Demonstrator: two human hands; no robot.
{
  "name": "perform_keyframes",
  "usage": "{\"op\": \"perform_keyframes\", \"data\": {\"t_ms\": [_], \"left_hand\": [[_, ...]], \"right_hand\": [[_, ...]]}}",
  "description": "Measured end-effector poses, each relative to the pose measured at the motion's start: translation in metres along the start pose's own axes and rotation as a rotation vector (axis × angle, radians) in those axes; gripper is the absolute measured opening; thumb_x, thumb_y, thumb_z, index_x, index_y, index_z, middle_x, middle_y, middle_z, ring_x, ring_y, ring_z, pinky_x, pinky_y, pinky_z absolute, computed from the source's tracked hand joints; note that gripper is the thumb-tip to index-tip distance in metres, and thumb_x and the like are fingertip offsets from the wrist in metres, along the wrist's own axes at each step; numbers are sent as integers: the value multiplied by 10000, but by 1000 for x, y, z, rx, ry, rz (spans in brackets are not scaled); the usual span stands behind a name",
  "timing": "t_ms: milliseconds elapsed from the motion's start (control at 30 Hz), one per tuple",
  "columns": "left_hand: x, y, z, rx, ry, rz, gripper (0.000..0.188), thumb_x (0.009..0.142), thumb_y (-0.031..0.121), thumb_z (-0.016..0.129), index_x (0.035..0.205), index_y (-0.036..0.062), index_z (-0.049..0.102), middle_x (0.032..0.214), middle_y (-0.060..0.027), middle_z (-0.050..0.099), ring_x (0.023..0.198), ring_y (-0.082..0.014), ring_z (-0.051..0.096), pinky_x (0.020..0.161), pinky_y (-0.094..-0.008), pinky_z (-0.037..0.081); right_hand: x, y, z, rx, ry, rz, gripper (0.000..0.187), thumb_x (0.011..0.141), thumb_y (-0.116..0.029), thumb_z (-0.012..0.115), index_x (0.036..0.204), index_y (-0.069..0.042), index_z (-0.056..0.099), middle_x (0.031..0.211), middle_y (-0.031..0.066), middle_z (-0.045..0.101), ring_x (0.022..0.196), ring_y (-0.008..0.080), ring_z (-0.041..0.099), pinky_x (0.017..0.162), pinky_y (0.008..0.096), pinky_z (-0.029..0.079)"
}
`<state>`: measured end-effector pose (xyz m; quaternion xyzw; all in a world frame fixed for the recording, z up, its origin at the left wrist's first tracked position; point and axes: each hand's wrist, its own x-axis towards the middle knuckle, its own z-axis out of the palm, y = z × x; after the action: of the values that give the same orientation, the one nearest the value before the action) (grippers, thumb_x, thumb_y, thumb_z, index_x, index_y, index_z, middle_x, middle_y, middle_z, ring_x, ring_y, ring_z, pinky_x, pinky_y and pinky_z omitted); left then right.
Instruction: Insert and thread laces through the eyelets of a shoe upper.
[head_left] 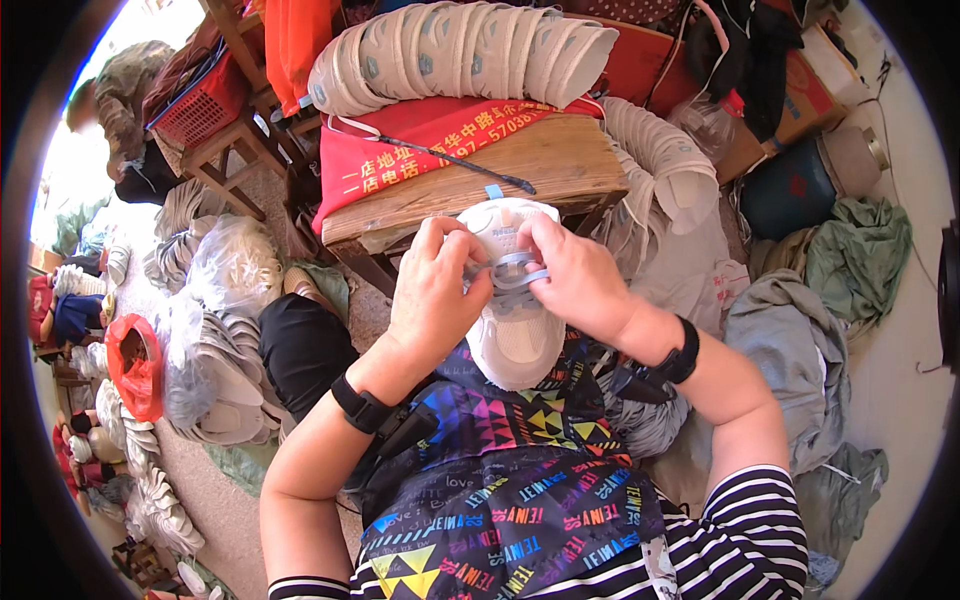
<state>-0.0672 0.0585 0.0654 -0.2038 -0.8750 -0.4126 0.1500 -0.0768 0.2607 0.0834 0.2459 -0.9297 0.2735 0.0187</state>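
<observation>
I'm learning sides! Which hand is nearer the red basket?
Left. The left hand is right of the red basket and lower in the picture; the right hand is farther right, across the white shoe.

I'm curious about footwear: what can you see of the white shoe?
Near the wooden table, the white shoe has a rounded, meshy toe facing the person and a blue tab at its far end. Grey laces cross its middle, pinched by the right hand; the left hand is beside them. Its sole is hidden.
</observation>
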Motion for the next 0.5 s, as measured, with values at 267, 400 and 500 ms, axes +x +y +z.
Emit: {"op": "perform_keyframes", "data": {"t_ms": [267, 400, 500], "left_hand": [[3, 2, -5, 137, -34, 25, 256, 723, 74, 727, 921, 48, 566, 1004, -128, 542, 822, -320, 577, 695, -395, 478], [7, 6, -4, 236, -110, 11, 233, 732, 99, 731, 895, 49, 573, 990, -124, 547, 837, -334, 579, 714, -419, 477], [5, 4, -2, 202, -123, -12, 188, 741, 90, 720, 866, 52, 585, 963, -120, 549, 815, -327, 581, 691, -412, 473]], "right_hand": [[1, 7, 11, -307, 415, -109, 280, 798, -25, 638, 1059, -69, 545, 911, 86, 633, 721, 269, 658, 618, 373, 517], [30, 26, -15, 271, 530, 146, 186, 879, -116, 645, 1036, -65, 559, 816, 145, 668, 740, 323, 669, 638, 392, 511], [27, 33, -14, 383, 304, -17, 175, 870, -92, 641, 1028, -67, 571, 842, 144, 672, 766, 328, 670, 652, 388, 509]]}}
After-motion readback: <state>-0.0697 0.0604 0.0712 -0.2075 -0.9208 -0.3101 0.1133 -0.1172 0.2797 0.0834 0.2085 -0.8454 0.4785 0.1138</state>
